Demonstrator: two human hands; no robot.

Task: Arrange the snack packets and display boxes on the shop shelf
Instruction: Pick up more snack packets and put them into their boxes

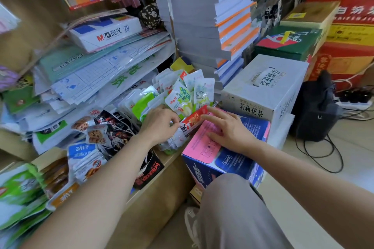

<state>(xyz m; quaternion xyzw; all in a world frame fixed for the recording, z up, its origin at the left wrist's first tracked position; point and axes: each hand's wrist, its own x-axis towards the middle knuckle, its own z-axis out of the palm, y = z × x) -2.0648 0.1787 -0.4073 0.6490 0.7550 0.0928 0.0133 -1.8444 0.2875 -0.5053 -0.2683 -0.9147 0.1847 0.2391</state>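
Two hands are handling a red-and-white snack packet (193, 119).
The left hand (159, 122) is pinching its white end with curled fingers; the right hand (228, 130) is lying nearly straight-fingered, tips touching its red end, palm resting on the pink-topped box (204, 147) beneath.

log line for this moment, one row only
left hand: pinches red packet end | right hand: fingers straight, over pink box, fingertip touching packet | red packet: in front of green-white packets
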